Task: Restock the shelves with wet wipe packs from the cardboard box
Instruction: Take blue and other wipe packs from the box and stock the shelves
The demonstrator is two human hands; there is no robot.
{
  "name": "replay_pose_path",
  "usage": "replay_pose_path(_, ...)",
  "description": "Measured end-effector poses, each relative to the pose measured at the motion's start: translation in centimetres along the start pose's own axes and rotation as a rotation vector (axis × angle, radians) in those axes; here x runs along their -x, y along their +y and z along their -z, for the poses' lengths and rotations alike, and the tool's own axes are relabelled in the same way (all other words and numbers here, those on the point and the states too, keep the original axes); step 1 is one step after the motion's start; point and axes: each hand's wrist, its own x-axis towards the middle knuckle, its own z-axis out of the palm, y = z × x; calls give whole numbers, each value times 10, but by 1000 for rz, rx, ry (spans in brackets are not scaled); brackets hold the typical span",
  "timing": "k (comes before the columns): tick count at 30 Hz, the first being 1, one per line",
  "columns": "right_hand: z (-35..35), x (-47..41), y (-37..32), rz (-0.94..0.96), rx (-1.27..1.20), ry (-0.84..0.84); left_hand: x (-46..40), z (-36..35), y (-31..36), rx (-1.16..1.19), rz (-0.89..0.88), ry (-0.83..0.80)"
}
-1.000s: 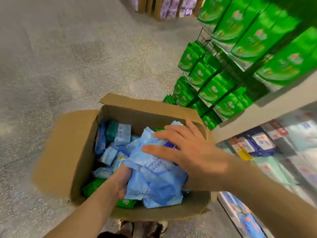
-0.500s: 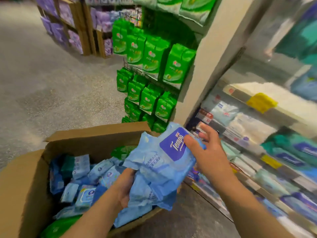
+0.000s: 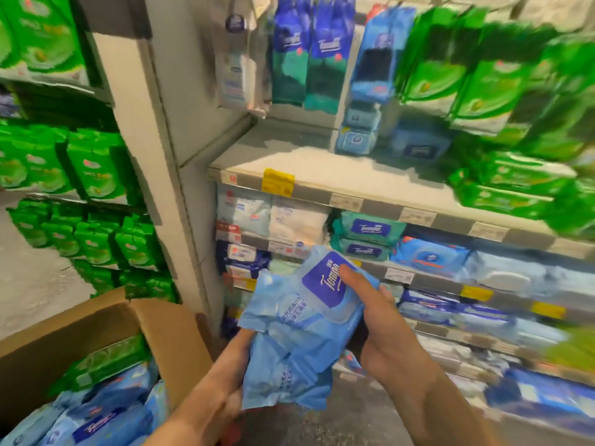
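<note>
Fingers (image 3: pixel 355 282) of the right hand (image 3: pixel 384 329) curl over the blue wet wipe packs (image 3: pixel 299 336), thumb on the purple label; the left hand (image 3: pixel 230 365) grips them from below; they hang between the cardboard box (image 3: pixel 154 329) and the shelves (image 3: pixel 322 180).

Two bare forearms rise from the bottom edge, with no sleeve, cuff, watch or band on either as far as the frame reaches. The left hand (image 3: pixel 225 375) and the right hand (image 3: pixel 383 329) wear no gloves, and the fingers seem free of rings, though motion blur softens them. Nails look short and unpainted. No clothing shows.
</note>
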Motion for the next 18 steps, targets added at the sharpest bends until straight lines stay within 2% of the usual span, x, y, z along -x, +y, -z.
replay_pose_path(2, 24, 1, -17, 20, -79, 26, -9, -28, -4, 34, 56, -110)
replay_pose_path(4, 44, 3, -32, 46, -158, 24, -26, -46, -16, 249, 178, -268)
replay_pose_path(5, 56, 3, -42, 61, -204, 12, -37, -59, -19, 255, 169, -300)
replay_pose_path(10, 80, -2, -65, 122, -396, -60, -62, -96, -8, 37, 47, -124)
replay_pose_path(18, 79, -34, -104, 251, -490, -54, -94, -133, 39, -8, -84, -193)
